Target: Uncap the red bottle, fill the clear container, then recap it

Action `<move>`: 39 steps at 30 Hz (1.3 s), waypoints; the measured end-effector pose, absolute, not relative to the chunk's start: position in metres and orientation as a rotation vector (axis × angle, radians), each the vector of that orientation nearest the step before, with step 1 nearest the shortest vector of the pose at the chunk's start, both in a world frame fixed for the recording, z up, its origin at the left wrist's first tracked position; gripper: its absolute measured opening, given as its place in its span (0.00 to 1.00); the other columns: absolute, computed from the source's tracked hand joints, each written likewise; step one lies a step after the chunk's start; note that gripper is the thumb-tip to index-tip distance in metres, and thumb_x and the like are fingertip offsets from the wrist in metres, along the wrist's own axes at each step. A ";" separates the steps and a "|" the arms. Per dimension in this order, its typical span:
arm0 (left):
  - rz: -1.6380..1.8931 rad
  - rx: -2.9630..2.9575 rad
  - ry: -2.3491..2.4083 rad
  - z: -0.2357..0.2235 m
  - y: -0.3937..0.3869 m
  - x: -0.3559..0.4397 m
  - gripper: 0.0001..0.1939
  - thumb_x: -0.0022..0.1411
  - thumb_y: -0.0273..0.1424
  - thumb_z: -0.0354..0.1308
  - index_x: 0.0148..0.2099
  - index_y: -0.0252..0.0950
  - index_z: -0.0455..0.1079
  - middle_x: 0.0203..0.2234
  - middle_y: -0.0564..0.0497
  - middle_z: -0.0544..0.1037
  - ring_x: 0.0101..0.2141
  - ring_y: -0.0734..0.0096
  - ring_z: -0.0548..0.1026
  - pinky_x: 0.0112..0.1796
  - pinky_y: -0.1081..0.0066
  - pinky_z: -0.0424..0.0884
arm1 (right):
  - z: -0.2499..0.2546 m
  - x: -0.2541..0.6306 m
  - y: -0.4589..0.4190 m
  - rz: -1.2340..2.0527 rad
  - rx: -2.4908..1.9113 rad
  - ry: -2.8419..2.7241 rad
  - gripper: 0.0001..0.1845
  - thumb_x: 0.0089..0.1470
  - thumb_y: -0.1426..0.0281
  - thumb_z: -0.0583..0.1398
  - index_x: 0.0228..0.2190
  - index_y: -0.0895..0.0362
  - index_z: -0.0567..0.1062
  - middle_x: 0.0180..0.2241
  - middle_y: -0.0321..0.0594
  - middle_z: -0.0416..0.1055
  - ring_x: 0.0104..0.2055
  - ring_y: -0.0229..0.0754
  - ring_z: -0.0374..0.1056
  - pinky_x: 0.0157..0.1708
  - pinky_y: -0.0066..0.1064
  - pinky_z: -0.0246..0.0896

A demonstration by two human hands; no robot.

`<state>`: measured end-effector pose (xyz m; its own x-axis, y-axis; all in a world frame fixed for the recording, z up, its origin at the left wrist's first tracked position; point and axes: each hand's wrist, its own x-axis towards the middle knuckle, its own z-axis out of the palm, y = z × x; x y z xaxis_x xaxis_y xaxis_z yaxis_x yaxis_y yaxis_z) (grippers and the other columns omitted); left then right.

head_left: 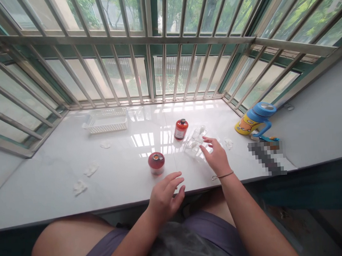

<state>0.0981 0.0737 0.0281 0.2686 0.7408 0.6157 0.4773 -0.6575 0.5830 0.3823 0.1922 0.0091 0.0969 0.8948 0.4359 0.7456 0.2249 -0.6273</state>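
My left hand [167, 194] hovers over the table's front edge, fingers apart and holding nothing. Just beyond it stands a round dark-red bottle [156, 165] with an open-looking neck. My right hand [216, 156], a thin cord at its wrist, has thumb and fingers spread beside clear plastic packaging [193, 146]. Whether its fingertips touch the plastic I cannot tell. White crumpled bits lie in or under that packaging. Behind and to its left, a red bottle [181, 130] with a black top and a pale label stands upright.
A white perforated basket [107, 126] sits at the back left. Crumpled white tissues [80, 187] are scattered on the white tabletop [125, 188]. At right stand a blue-and-yellow handled flask [254, 119] and a blurred-out dark item [267, 158]. Barred windows enclose the back and sides.
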 end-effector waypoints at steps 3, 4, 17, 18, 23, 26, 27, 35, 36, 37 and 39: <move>1.562 2.256 1.235 0.047 0.083 0.079 0.20 0.68 0.25 0.66 0.59 0.42 0.71 0.53 0.43 0.82 0.55 0.56 0.81 0.55 0.55 0.81 | 0.000 0.399 0.179 0.121 -1.647 -1.625 0.16 0.69 0.57 0.56 0.51 0.54 0.72 0.52 0.54 0.76 0.55 0.59 0.70 0.59 0.58 0.65; 1.603 2.241 1.302 0.051 0.089 0.073 0.22 0.67 0.26 0.68 0.60 0.42 0.70 0.54 0.42 0.81 0.57 0.54 0.79 0.57 0.53 0.80 | -0.006 0.404 0.174 0.102 -1.678 -1.628 0.17 0.68 0.58 0.56 0.50 0.54 0.73 0.51 0.56 0.76 0.56 0.61 0.69 0.60 0.60 0.63; 1.265 1.705 1.491 0.035 0.145 0.083 0.25 0.68 0.35 0.67 0.64 0.45 0.65 0.51 0.48 0.84 0.51 0.59 0.83 0.57 0.54 0.77 | -0.040 0.401 0.152 0.226 -1.802 -1.747 0.15 0.64 0.63 0.58 0.46 0.56 0.77 0.44 0.49 0.78 0.48 0.55 0.72 0.53 0.47 0.68; 1.263 1.695 1.468 0.034 0.142 0.088 0.25 0.68 0.34 0.67 0.63 0.44 0.65 0.51 0.48 0.84 0.50 0.60 0.83 0.56 0.55 0.77 | -0.038 0.397 0.150 0.236 -1.787 -1.750 0.14 0.63 0.63 0.58 0.46 0.56 0.77 0.45 0.49 0.78 0.49 0.55 0.72 0.54 0.48 0.68; 1.254 1.738 1.353 0.030 0.127 0.108 0.25 0.65 0.31 0.68 0.61 0.45 0.67 0.50 0.49 0.84 0.49 0.62 0.83 0.55 0.58 0.78 | -0.025 0.367 0.135 0.318 -1.675 -1.799 0.12 0.62 0.65 0.60 0.45 0.55 0.77 0.45 0.47 0.78 0.49 0.54 0.73 0.53 0.49 0.69; 1.256 1.821 1.324 0.026 0.125 0.113 0.28 0.63 0.30 0.70 0.62 0.44 0.67 0.51 0.48 0.83 0.50 0.60 0.82 0.55 0.57 0.77 | -0.006 0.343 0.124 0.403 -1.583 -1.850 0.12 0.62 0.67 0.61 0.47 0.53 0.76 0.46 0.44 0.78 0.48 0.50 0.74 0.51 0.45 0.72; 1.252 1.853 1.318 0.025 0.126 0.113 0.29 0.62 0.30 0.71 0.63 0.44 0.66 0.51 0.47 0.83 0.51 0.59 0.81 0.56 0.56 0.77 | 0.002 0.335 0.121 0.441 -1.550 -1.857 0.13 0.62 0.67 0.62 0.48 0.52 0.76 0.46 0.43 0.78 0.48 0.50 0.74 0.50 0.44 0.72; 1.231 1.924 1.283 0.023 0.127 0.109 0.32 0.61 0.26 0.70 0.64 0.44 0.65 0.52 0.48 0.81 0.51 0.59 0.79 0.55 0.56 0.77 | 0.062 0.302 0.115 0.544 -1.289 -1.938 0.19 0.62 0.74 0.61 0.54 0.50 0.73 0.49 0.43 0.76 0.52 0.50 0.73 0.53 0.46 0.72; 1.237 1.926 1.285 0.023 0.127 0.110 0.32 0.61 0.26 0.70 0.64 0.44 0.65 0.52 0.48 0.81 0.50 0.59 0.79 0.54 0.56 0.77 | 0.066 0.300 0.115 0.538 -1.270 -1.958 0.20 0.62 0.75 0.61 0.54 0.50 0.73 0.49 0.43 0.76 0.52 0.50 0.72 0.53 0.46 0.71; 1.242 1.928 1.287 0.023 0.127 0.110 0.32 0.61 0.26 0.69 0.64 0.44 0.65 0.52 0.48 0.81 0.50 0.59 0.79 0.54 0.56 0.78 | 0.069 0.299 0.116 0.535 -1.254 -1.978 0.20 0.62 0.75 0.61 0.54 0.50 0.72 0.50 0.42 0.76 0.53 0.50 0.72 0.54 0.46 0.71; 1.250 1.936 1.288 0.022 0.127 0.111 0.31 0.60 0.25 0.69 0.64 0.44 0.66 0.51 0.48 0.81 0.50 0.58 0.80 0.54 0.56 0.78 | 0.072 0.296 0.116 0.532 -1.229 -2.012 0.21 0.62 0.77 0.61 0.55 0.49 0.72 0.50 0.42 0.76 0.53 0.50 0.71 0.55 0.47 0.71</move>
